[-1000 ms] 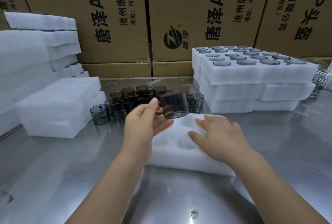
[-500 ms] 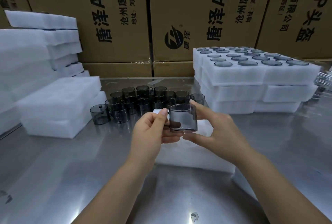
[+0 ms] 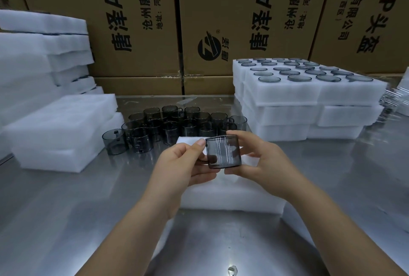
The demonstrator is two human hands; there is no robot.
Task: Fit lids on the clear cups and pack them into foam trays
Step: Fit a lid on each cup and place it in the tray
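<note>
I hold one smoky clear cup [image 3: 223, 152] upright between both hands, above a white foam tray [image 3: 232, 196] on the steel table. My left hand [image 3: 183, 165] pinches its left side with thumb and fingers. My right hand [image 3: 261, 160] grips its right side, index finger over the rim and thumb under the base. Whether a lid sits on the cup is hard to tell. Behind the tray stand several loose cups [image 3: 177, 125] of the same kind. The tray's pockets are mostly hidden by my hands.
Stacked foam trays filled with lidded cups [image 3: 309, 90] stand at the right. Piles of plain foam trays [image 3: 57, 125] lie at the left. Cardboard boxes [image 3: 221, 21] line the back. Clear parts [image 3: 391, 98] lie at the far right edge.
My right hand lifted off the foam tray and took hold of the cup's right side. The cup turned upright and moved right, now held between both hands.
</note>
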